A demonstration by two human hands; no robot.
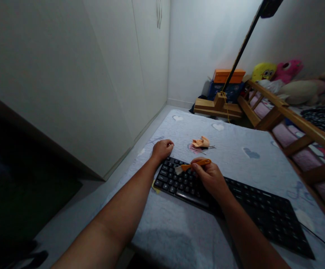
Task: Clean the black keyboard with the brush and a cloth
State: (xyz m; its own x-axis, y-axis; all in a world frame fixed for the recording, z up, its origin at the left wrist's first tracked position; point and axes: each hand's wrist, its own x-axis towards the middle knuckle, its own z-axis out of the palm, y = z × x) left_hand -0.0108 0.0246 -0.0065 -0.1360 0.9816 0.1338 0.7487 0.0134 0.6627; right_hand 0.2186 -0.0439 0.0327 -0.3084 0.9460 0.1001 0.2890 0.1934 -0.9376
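A black keyboard [190, 194] lies slanted across a cloth-covered surface [176, 239]. Over its left part, my right hand [208, 177] pinches an orange-handled brush [187, 167], whose pale bristles point left above the keys. My left hand [162, 148] is closed by the keyboard's upper left corner; whether its curled fingers hold anything is hidden. Beyond the keyboard is a peach-coloured crumpled item [201, 142], with thin metal pieces beside it. A bit of yellow shows under the keyboard's left edge.
Pale cabinet doors [117, 74] rise on the left. A wooden stand [218, 106] with a dark slanted pole is at the far edge. A wooden rail [299, 119], with plush toys behind it, borders the right. The keyboard's cable runs to the lower right.
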